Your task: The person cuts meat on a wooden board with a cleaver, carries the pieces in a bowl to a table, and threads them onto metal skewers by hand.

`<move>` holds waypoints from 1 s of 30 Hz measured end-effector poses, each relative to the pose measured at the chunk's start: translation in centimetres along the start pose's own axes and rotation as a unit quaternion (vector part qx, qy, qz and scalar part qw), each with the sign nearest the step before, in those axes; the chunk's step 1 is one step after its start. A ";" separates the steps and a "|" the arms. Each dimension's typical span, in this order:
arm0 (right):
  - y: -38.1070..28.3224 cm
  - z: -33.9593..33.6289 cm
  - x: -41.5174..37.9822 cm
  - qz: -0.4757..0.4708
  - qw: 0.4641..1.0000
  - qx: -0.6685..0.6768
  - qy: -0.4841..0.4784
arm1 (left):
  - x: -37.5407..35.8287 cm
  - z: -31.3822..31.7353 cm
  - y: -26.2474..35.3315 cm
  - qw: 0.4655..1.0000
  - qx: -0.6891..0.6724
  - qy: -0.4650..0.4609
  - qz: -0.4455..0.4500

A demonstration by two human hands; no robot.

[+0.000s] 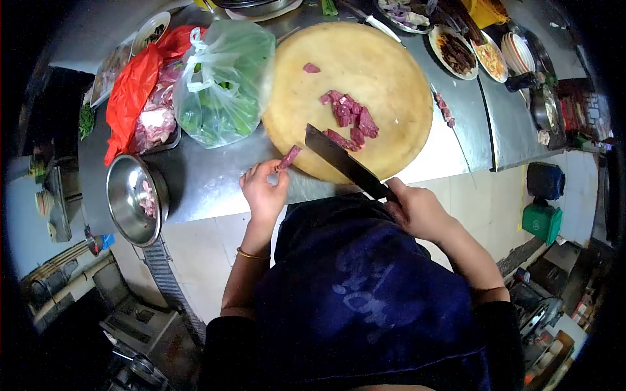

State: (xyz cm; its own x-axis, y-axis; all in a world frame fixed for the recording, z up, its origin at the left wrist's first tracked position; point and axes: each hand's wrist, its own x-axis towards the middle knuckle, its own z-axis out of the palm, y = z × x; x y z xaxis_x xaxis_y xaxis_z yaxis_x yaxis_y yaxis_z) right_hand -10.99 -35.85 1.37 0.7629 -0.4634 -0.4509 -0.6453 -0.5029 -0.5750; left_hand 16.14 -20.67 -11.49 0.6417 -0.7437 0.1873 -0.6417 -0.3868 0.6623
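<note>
My left hand (264, 189) pinches a strip of raw red meat (289, 157) by its lower end, just off the near left edge of the round cutting board (385, 58). Wrapped round the handle of a dark cleaver (345, 161), my right hand (420, 210) is at the board's near right edge. The blade points up and to the left, over the board. Beyond it lies a small pile of cut raw meat (349, 114). One separate small piece of meat (312, 68) rests toward the far left of the board.
A steel bowl (124, 189) with some meat pieces stands at the table's left edge. Behind it are a red plastic bag (130, 91) with raw meat and a clear bag of green leaves (222, 98). A skewer (450, 117) and plates of food (455, 53) lie right of the board.
</note>
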 end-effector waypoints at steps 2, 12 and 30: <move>-0.7 0.2 -0.2 -0.028 0.999 -0.001 0.024 | -0.1 0.1 0.0 1.000 -0.015 0.002 -0.016; -0.1 1.5 1.6 0.013 0.999 0.029 0.012 | 0.3 1.2 -0.9 0.998 -0.053 -0.019 -0.017; 4.3 2.2 -5.4 0.140 0.914 0.307 0.228 | 6.6 6.9 10.0 0.907 0.137 -0.207 0.340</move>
State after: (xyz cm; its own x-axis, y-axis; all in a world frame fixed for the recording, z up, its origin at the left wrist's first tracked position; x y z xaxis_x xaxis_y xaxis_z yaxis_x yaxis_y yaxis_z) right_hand -17.77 -33.85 -0.18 0.3855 -0.8368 -0.3887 -0.5628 0.1206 -0.8177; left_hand 11.09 -33.20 -8.67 -0.1182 -0.9803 0.1584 -0.9465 0.1594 0.2807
